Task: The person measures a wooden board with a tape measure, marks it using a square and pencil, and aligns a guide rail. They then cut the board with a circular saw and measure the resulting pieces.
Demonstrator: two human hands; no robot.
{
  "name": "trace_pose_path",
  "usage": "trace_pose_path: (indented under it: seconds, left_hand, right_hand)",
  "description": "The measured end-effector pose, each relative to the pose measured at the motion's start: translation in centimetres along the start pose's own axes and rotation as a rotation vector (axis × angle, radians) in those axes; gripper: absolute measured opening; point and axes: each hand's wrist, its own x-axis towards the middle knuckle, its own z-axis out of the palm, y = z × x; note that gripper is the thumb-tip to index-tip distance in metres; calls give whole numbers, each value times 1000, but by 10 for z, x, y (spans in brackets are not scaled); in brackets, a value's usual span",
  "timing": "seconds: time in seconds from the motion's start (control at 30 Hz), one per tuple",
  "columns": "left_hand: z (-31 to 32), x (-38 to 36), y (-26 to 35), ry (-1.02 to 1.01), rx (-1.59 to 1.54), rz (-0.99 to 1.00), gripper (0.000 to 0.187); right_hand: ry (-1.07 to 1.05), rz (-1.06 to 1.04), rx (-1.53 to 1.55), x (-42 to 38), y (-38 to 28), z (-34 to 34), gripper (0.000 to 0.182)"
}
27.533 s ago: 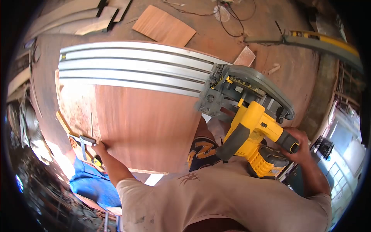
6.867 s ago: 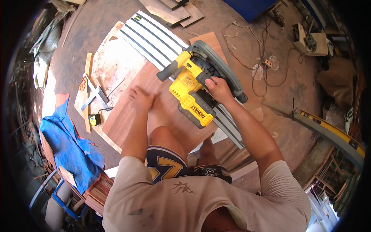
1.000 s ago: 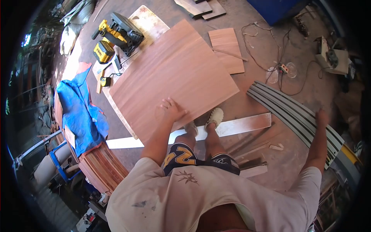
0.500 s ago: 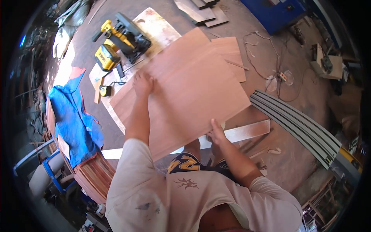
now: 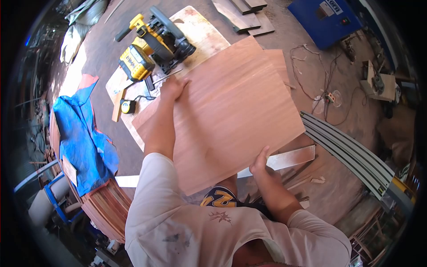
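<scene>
A large reddish-brown plywood panel lies tilted in front of my body, over a second sheet that shows at its upper right. My left hand grips the panel's far left edge, thumb on the top face. At the near right edge my right hand holds the panel, thumb on top and fingers hidden beneath. Just beyond my left hand, a yellow and black circular saw rests on a stained pale board. A yellow tape measure sits left of the panel.
A long silvery strip passes under the panel. Grey guide rails lie at the right. A blue tarp covers stacked boards at the left. Cables, a blue machine and dark boards are farther off.
The panel has shifted slightly right and toward my body in the view, with both hands still on it. The saw and the surroundings also appear farther right as the view moved.
</scene>
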Motion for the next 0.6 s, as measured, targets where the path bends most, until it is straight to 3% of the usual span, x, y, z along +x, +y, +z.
trace_pose_path:
  seconds: [0.1, 0.13, 0.27, 0.5, 0.6]
  left_hand:
    - [-6, 11, -15, -26, -101, 106, 76]
    - [-26, 9, -12, -211, -129, 91, 73]
    - [-101, -59, 34, -190, -132, 122, 70]
    - [-184, -155, 117, 216, -328, 216, 65]
    - [-199, -190, 146, 253, -553, 173, 58]
  right_hand:
    - [112, -23, -60, -20, -15, 20, 84]
    - [42, -40, -23, -5, -8, 4, 84]
    - [-200, -73, 77, 31, -30, -44, 84]
    - [-242, -344, -335, -7, -270, 2, 91]
    - [-330, -542, -447, -45, -396, 60, 92]
